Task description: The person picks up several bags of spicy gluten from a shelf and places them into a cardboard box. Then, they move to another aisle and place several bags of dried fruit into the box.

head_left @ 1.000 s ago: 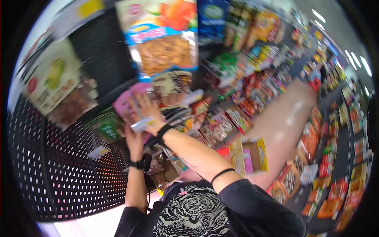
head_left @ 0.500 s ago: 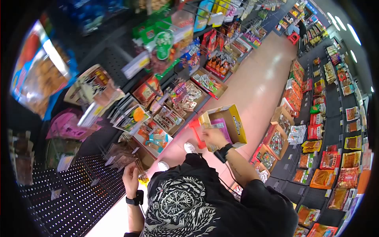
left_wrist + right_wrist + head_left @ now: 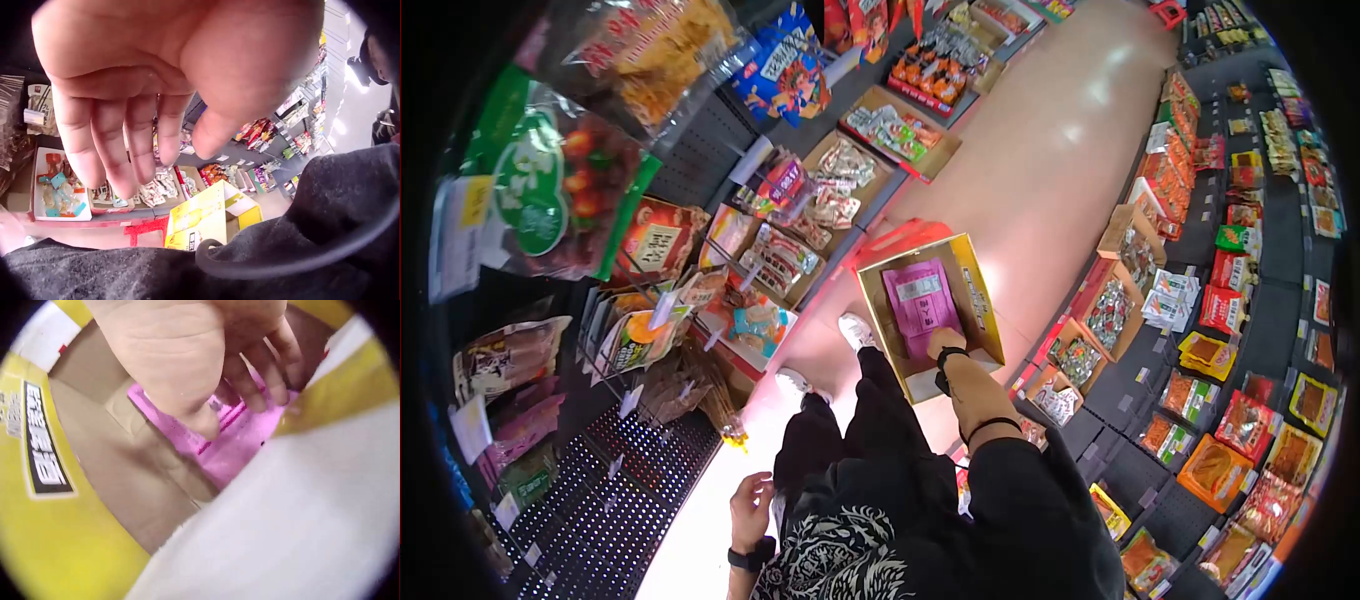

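In the head view a yellow-edged cardboard box [image 3: 880, 315] holds a pink packet [image 3: 919, 290]. My right hand [image 3: 946, 342] reaches into this box at the packet's lower end. Up close in the right wrist view, the right hand [image 3: 194, 369] hangs over the pink packet [image 3: 244, 437] with thumb and fingers apart and loosely bent; fingertip contact is hard to tell. My left hand [image 3: 750, 510] is empty beside the body, left of the box. Its fingers hang relaxed in the left wrist view, where the hand [image 3: 162, 75] is above the yellow box [image 3: 200, 219].
A red stool-like object [image 3: 900, 238] is by the box's upper edge. Shelves with hanging snack bags [image 3: 560, 180] and open cartons [image 3: 900, 130] line the left. More packets [image 3: 1215, 470] fill the right-hand shelf, across the pink floor [image 3: 1060, 130]. White shoes [image 3: 855, 330] stand near the box.
Both hands were at the hanging pink bags on the left shelf. The right hand moved over to the box and down into it; the left dropped beside the body. The view turned toward the aisle.
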`<state>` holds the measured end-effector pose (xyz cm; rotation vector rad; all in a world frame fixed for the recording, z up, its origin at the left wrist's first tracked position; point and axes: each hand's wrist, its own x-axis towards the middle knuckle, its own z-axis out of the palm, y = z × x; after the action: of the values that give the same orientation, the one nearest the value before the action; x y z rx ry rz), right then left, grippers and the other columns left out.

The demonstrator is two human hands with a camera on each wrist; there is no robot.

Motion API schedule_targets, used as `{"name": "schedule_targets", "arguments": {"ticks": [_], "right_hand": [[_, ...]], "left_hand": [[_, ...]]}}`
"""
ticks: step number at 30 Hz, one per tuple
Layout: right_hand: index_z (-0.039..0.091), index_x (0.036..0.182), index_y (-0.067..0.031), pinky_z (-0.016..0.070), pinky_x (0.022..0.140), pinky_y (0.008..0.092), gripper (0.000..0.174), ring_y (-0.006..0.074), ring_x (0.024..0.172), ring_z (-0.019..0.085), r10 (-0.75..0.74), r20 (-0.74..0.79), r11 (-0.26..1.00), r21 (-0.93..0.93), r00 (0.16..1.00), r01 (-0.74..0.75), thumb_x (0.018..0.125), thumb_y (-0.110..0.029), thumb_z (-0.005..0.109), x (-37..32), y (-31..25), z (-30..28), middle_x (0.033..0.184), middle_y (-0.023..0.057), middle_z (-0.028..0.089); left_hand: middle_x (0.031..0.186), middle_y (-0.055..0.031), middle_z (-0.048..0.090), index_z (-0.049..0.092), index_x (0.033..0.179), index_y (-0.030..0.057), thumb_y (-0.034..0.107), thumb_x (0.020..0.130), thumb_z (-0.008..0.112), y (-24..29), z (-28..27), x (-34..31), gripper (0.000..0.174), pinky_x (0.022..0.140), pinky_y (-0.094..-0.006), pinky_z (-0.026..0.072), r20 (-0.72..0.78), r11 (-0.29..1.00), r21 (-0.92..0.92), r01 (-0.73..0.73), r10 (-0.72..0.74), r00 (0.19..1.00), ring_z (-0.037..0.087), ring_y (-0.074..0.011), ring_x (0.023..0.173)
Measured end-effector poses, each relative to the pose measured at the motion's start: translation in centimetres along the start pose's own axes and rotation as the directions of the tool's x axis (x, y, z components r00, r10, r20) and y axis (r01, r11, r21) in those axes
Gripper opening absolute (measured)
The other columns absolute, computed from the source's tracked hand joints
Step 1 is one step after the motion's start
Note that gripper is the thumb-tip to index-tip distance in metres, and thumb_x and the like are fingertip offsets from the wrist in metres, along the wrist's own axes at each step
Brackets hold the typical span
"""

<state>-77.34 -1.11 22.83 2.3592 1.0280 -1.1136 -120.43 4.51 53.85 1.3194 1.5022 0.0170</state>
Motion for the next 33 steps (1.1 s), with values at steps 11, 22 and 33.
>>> {"name": "schedule_targets", "arguments": {"ticks": [11, 22, 33], "right_hand": [[0.002, 0.151, -0.0152, 0.0361, 0.094, 0.0669, 0.095, 0.0472, 0.133, 0.029, 0.392, -0.198, 0.905, -0.094, 0.898, -0.416, 0.083, -0.047, 0.061, 7.1, -4.6, 9.2, 0.155, 0.0204, 0.009], [0.02, 0.146, -0.013, 0.0534, 0.073, 0.0467, 0.076, 0.0334, 0.085, 0.067, 0.181, -0.192, 0.98, 0.113, 0.964, -0.162, 0.08, -0.016, 0.06, 4.4, -3.6, 3.4, 0.13, 0.0221, 0.046], [0.061, 0.098, -0.0076, 0.0505, 0.076, 0.0533, 0.031, 0.0424, 0.085, 0.064, -0.257, -0.344, 0.948, 0.089, 0.903, 0.304, 0.088, -0.034, 0.051, -7.5, -1.0, -13.1, 0.09, 0.021, 0.066]], "left_hand": [[0.097, -0.012, 0.069, 0.061, 0.109, -0.0006, 0.007, 0.09, 0.056, -2.7, 2.4, -2.6, 0.021, 0.074, -0.0286, 0.0528, -0.036, 0.981, -0.031, 0.193, -0.194, 0.98, 0.067, -0.0191, 0.088], [0.1, -0.0116, 0.069, 0.062, 0.111, 0.0012, 0.011, 0.091, 0.057, -3.0, 2.5, -1.2, 0.023, 0.072, -0.0316, 0.0544, 0.0, 0.987, 0.054, 0.151, -0.151, 0.988, 0.068, -0.0189, 0.088], [0.101, -0.0098, 0.068, 0.062, 0.112, 0.0017, 0.015, 0.09, 0.062, -1.0, 3.5, 0.0, 0.026, 0.075, -0.0305, 0.054, -0.11, 0.985, -0.169, -0.038, 0.02, 0.994, 0.066, -0.0169, 0.088]]}}
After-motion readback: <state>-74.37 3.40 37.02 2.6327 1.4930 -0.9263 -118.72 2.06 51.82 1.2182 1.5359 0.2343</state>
